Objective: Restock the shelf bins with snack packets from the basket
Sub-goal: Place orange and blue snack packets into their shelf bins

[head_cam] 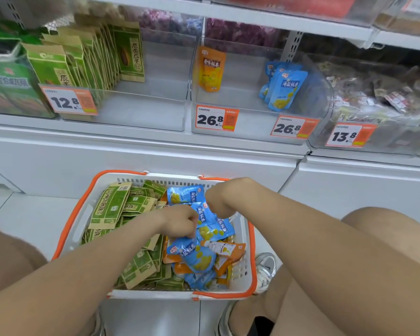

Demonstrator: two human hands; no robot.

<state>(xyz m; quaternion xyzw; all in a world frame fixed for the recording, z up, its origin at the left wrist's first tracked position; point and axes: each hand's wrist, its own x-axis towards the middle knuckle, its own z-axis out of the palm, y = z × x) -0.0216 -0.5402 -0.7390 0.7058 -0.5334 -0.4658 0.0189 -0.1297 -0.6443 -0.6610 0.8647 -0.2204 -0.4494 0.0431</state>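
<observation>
Both hands work inside the basket [249, 241]: left hand [180, 221] pinches a glossy blue pouch [194, 257], right hand [216, 202] curls around another blue pouch [204, 214]. Clear plastic shelf bins [252, 103] above sit nearly bare; flat green paper packets [109, 207] and orange pouches [238, 251] remain, so most restocking seems undone.

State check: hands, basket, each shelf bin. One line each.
left hand: gripping blue packets in the basket
right hand: fingers curled on a blue packet
basket: on the floor, full of green, blue and orange packets
green packet bin: left half stocked, right half bare
orange packet bin: one packet, upright
blue packet bin: a few packets, upright
</observation>
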